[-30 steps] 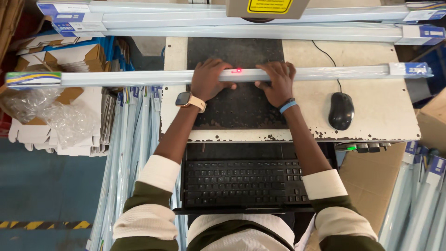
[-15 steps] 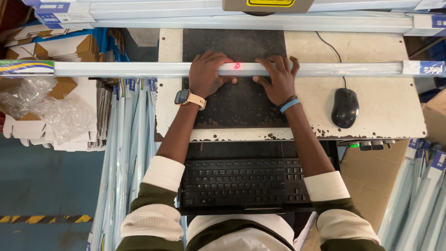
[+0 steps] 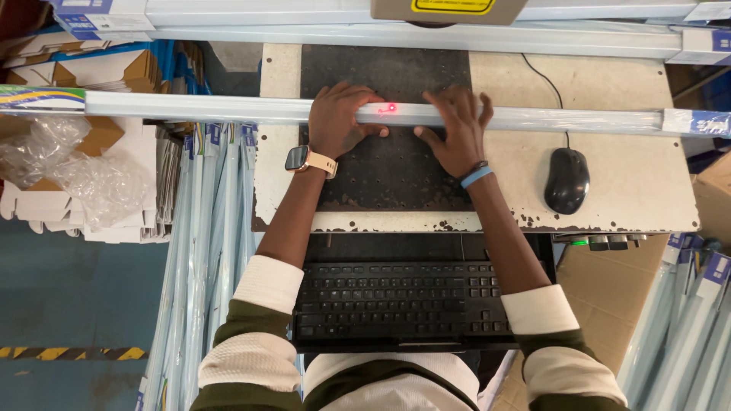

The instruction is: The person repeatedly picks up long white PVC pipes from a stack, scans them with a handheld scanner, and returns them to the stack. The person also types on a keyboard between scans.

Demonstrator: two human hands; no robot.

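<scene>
Long white tube, slim and sleeved in clear plastic with printed paper end caps, lay crosswise over the worn white worktable, overhanging both its left and right edges. Nearest you, the black keyboard sat on its tray below the table's front edge. Beyond it, your forearms reached over the dark perforated plate set into the table's middle. Your left hand, with the smartwatch at its wrist, lay on the tube with its fingers curled over the far side and the thumb toward you. Your right hand, with the blue wristband, pressed on it with fingers spread wide and fairly flat, not closed round it. A red laser dot sat on the tube between your hands. The black computer mouse rested near the table's right edge, clear of the tube.

Judging by its look, the tube was light but long, stiff and probably fragile, and the sleeve likely slippery. You did best to hold it near the middle with both hands well apart, gripping gently rather than squeezing, and keeping the ends from swinging into the similar packed tubes stacked left of the table.
</scene>
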